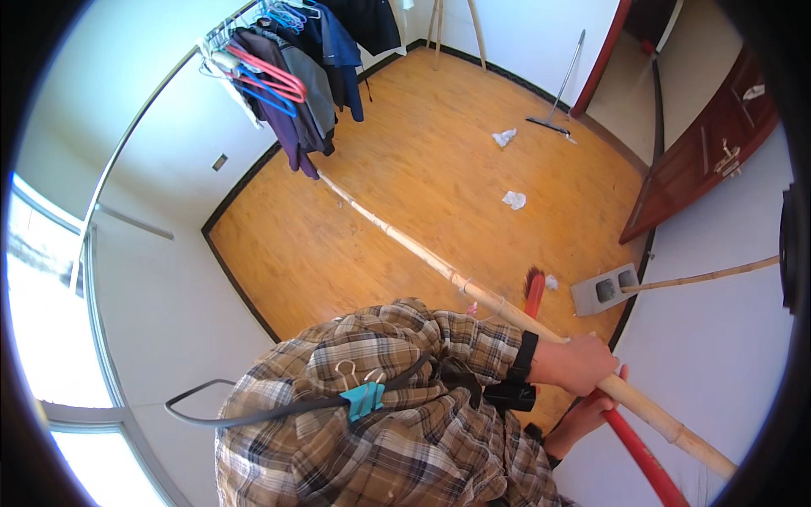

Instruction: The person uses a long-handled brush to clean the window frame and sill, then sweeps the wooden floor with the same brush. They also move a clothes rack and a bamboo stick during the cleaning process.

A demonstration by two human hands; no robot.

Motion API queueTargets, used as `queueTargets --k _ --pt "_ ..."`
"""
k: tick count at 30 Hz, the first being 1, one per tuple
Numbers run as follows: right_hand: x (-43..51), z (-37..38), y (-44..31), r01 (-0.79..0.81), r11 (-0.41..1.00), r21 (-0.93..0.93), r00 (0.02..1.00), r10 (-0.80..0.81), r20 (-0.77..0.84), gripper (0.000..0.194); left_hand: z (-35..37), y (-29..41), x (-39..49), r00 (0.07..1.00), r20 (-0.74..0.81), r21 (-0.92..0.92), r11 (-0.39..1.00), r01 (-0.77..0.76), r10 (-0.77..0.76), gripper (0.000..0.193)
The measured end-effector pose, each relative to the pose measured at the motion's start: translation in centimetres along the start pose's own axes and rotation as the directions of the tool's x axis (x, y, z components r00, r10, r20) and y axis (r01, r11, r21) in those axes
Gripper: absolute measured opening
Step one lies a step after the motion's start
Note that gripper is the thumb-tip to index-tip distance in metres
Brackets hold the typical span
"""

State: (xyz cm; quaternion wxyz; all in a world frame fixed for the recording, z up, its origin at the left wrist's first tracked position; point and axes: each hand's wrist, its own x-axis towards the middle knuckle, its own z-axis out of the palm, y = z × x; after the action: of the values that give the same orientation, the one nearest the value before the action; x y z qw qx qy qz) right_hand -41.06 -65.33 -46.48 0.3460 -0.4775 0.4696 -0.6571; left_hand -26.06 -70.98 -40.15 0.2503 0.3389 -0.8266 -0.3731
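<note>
A long bamboo pole [421, 250] runs diagonally from beneath the hanging clothes to the lower right. My left hand [580, 362] is closed around it near its thick end. Just below, my right hand [584, 415] grips a red bar [646, 453] that leaves the view at the bottom; its fingertips show beside the pole. Beyond the pole lies a red broom head [535, 295] with dark bristles; I cannot tell whether it joins the bar. A thin loop [500, 307] circles the pole, with a small pink thing [472, 308] beside it.
Clothes on hangers [279, 76] hang from a rail at upper left. A concrete block [586, 298] with a bamboo stick in it stands by the right wall. White crumpled scraps [514, 200] and a squeegee [548, 123] are farther off. The brown door [703, 146] stands open.
</note>
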Motion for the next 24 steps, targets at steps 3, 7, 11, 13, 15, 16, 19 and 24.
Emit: queueTargets --k 3,7,11,13,15,16,19,24 --pt "1.2 4.2 -3.1 0.133 0.988 0.083 0.990 -0.137 0.040 0.072 -3.4 1.4 -3.1 0.965 -0.188 -0.080 0.977 -0.198 0.181 0.059" --pt "4.7 5.4 -6.6 0.152 0.981 0.119 0.988 -0.150 -0.030 0.043 -9.0 -3.8 -7.7 0.915 -0.219 0.025 0.939 -0.343 0.339 0.071" --pt "9.9 7.9 -9.9 0.100 0.987 0.125 0.989 -0.084 -0.125 0.040 -14.5 -13.8 -14.6 0.974 -0.150 -0.003 0.985 0.172 -0.170 0.076" --pt "11.8 9.9 -11.4 0.185 0.963 0.194 0.980 -0.194 0.030 0.040 -16.3 -17.4 -16.1 0.952 -0.087 0.183 0.935 0.304 -0.293 0.079" --pt "12.7 11.8 -12.7 0.236 0.953 0.192 0.961 -0.257 0.097 0.040 -16.2 -19.5 -17.4 0.908 -0.316 0.116 0.939 0.323 -0.274 0.064" --pt "12.8 12.4 -13.2 0.220 0.966 0.138 0.975 -0.223 0.008 0.040 -16.2 -20.4 -17.6 0.853 -0.421 0.126 0.911 0.392 -0.309 0.053" --pt "13.2 13.6 -14.2 0.201 0.977 0.069 0.980 -0.201 -0.002 0.045 -16.4 -22.2 -16.8 0.714 -0.513 0.109 0.789 0.604 -0.476 0.037" --pt "13.5 12.4 -12.8 0.205 0.978 -0.036 0.970 -0.198 0.141 0.053 -17.6 -19.9 -15.1 0.676 -0.684 0.168 0.842 0.512 -0.275 0.029"
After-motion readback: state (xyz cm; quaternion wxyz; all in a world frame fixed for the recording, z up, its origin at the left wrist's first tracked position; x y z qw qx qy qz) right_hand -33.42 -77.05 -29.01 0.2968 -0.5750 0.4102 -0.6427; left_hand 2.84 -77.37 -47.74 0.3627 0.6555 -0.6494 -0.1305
